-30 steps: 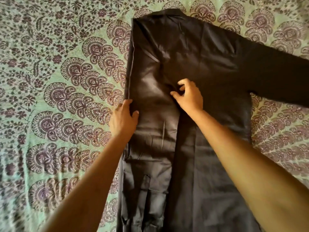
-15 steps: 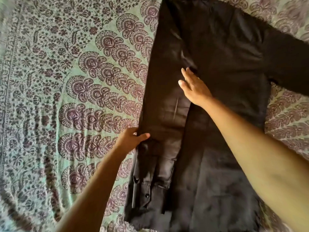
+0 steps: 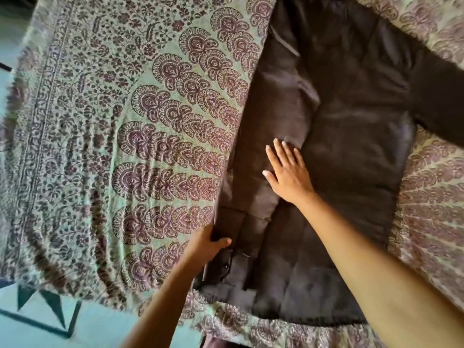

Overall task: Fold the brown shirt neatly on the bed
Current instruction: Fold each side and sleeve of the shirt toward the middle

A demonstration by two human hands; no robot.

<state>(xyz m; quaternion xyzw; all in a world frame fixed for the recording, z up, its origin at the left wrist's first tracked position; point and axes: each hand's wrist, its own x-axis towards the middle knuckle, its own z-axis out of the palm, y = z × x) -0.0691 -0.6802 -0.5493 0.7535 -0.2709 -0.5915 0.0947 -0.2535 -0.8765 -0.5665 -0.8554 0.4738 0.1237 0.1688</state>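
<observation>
The brown shirt [image 3: 351,151] lies flat on the bed [image 3: 125,146], collar end away from me. Its left side and sleeve are folded inward and run down the body; the other sleeve stretches out to the right. My left hand [image 3: 208,244] pinches the folded left edge near the cuff, thumb on top of the cloth. My right hand [image 3: 288,172] rests flat on the folded sleeve at mid-body, fingers spread, holding nothing.
The bed carries a green and purple patterned sheet. Its near edge runs along the bottom, with a pale tiled floor [image 3: 50,322] showing at the lower left. The sheet stretches wide to the left of the shirt.
My left hand slid down the folded edge toward the cuff. My right hand flattened and moved down the folded sleeve. The view shifted left and toward the bed's near edge.
</observation>
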